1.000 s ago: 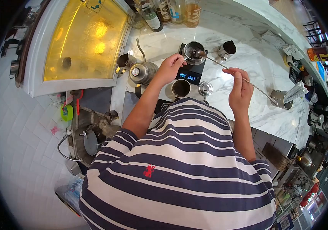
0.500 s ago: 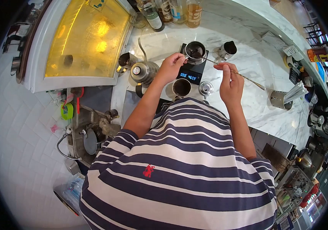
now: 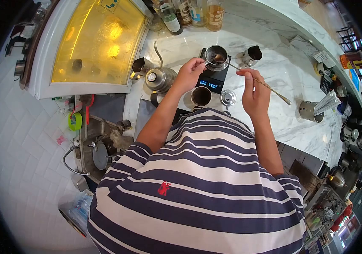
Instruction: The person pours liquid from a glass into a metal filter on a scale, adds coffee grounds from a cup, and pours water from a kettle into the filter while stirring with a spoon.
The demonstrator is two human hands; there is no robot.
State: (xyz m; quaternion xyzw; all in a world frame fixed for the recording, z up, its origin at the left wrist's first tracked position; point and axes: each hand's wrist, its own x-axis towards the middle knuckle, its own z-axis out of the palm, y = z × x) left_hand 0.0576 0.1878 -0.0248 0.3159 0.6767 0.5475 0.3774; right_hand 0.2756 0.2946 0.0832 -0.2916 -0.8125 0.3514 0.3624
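Note:
A metal cup [image 3: 217, 67] with dark liquid stands on a black digital scale [image 3: 211, 84]. My left hand [image 3: 190, 73] is closed around the cup's handle, at its left side. In my right hand [image 3: 256, 91], a long thin bar spoon [image 3: 277, 92] with a twisted shaft is pinched between thumb and fingers. The spoon's bowl end shows brownish inside the cup, and its other end points out to the right. Nearer my body, a second cup [image 3: 201, 97] with dark contents sits beside a small shiny metal piece with a knob [image 3: 228, 98].
A gooseneck kettle [image 3: 160, 81] and a small metal pitcher [image 3: 140, 68] stand to the left. Another pitcher [image 3: 254, 54] is right of the scale. Several bottles [image 3: 194, 15] line the back. A metal holder [image 3: 307, 111] with straws is far right; a sink [image 3: 88, 144] lies left.
The spoon's bowl has come up into view within the cup. The scale's reading has dropped. Both hands keep nearly the same places.

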